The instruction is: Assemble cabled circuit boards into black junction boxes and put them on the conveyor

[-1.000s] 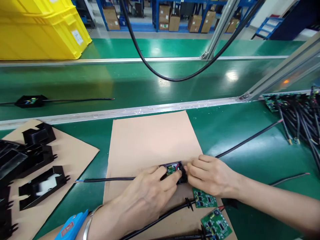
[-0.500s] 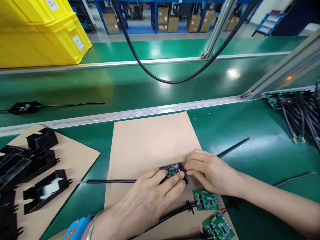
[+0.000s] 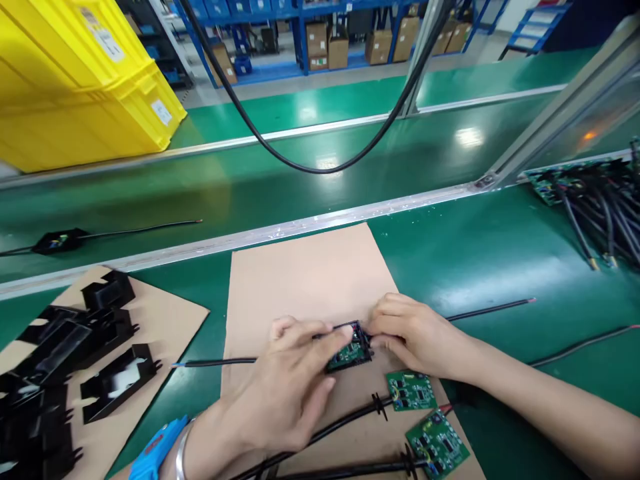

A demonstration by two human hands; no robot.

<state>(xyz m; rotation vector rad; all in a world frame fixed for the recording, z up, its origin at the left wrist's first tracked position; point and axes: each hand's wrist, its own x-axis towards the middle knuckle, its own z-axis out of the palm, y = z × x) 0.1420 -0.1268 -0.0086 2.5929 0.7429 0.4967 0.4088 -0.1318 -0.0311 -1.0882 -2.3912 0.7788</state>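
While left hand [image 3: 285,383] — loosely spread — touches circuit board [image 3: 346,357] in black case [image 3: 367,347], right hand [image 3: 417,333] pinches cable [image 3: 493,309].

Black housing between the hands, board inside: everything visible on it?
The black housing is a shallow, thin-walled, open-topped box, plastic by its look. Inside sits a green circuit board with small components. It lies open side up on the cardboard sheet. The left hand hides its left part, a fingertip down over the board; the right hand is at its right end, exact grip unclear.
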